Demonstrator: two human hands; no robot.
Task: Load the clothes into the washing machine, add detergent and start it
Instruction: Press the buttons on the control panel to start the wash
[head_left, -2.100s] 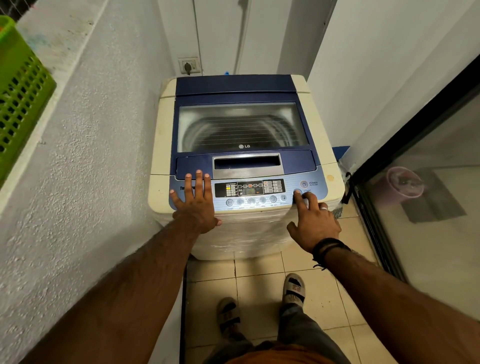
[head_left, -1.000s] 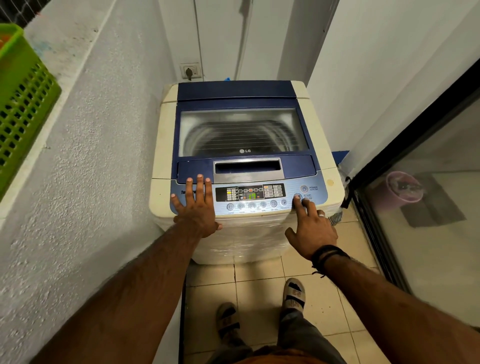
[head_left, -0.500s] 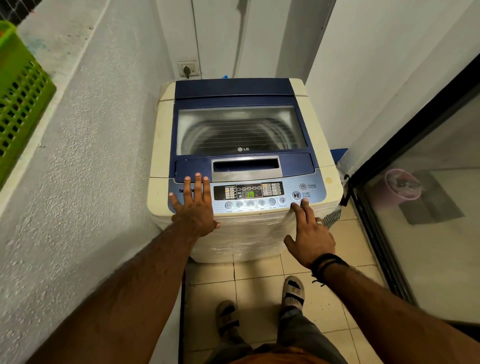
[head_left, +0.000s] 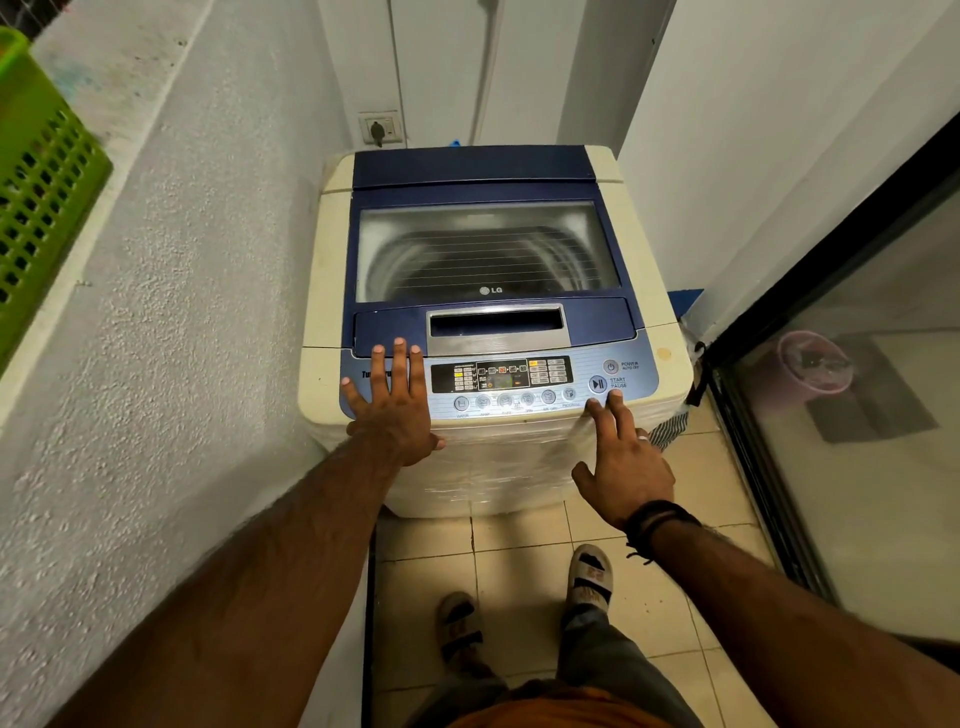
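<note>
**Blue-lidded washer shut, hands at its controls**

Cream-and-blue top-loading washing machine (head_left: 483, 322) stands in the corner, lid closed. Left hand (head_left: 395, 410) lies spread and flat on the panel, likely for support. Right hand (head_left: 623, 457), empty, points two loosely extended fingers just below the round start/pause button (head_left: 597, 384), probably for pressing.

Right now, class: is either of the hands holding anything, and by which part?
Nothing is held. The left hand lies flat on the washing machine control panel; the right hand is open at its front edge.
</note>
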